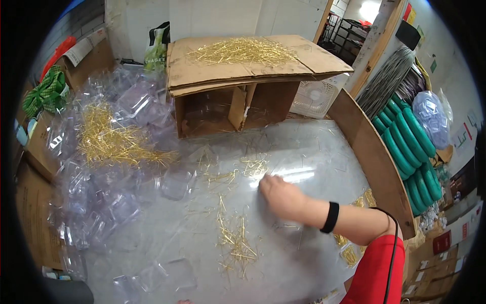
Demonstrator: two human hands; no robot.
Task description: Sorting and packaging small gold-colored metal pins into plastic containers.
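Observation:
My right hand (281, 196) reaches over the middle of the grey tabletop, its fingers curled together. Whatever they may grip is hidden. Just beyond the fingertips lies a small cluster of thin gold wire hooks (254, 167). A looser scatter of gold hooks (235, 242) spreads nearer to me, left of my forearm. Of my left hand (185, 302), only a sliver of skin shows at the bottom edge, too little to read its fingers. Clear plastic trays (177, 276) rest on the near left part of the table.
On the left, clear plastic packs (109, 202) form a heap with gold hooks (119, 139) on top. A cardboard box shelf (182, 76) stands at the back, bearing another hook pile (248, 52). A cardboard wall (374, 152) edges the right side; filled packs (349, 256) lie beside my arm.

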